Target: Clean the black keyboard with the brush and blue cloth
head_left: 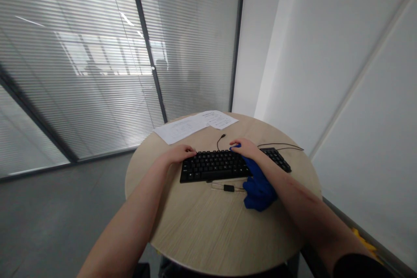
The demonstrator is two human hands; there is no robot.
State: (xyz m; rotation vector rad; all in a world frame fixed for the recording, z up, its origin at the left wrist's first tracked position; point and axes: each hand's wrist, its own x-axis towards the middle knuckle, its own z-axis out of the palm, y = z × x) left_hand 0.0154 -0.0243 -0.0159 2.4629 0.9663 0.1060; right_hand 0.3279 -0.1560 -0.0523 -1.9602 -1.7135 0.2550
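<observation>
You have one left hand (180, 153) and one right hand (246, 147), two in all. Before you there is one table (195, 217), one keyboard (213, 166), one blue cloth (259, 191) and one small black block (228, 188). You can count at least two sheets of paper (182, 129); their overlap hides the exact number. You see one plug (223, 136) and two stretches of cable (282, 143), whether joined you cannot tell.

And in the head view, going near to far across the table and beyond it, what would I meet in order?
Small black block → black keyboard → printed paper sheets → window blinds.
</observation>
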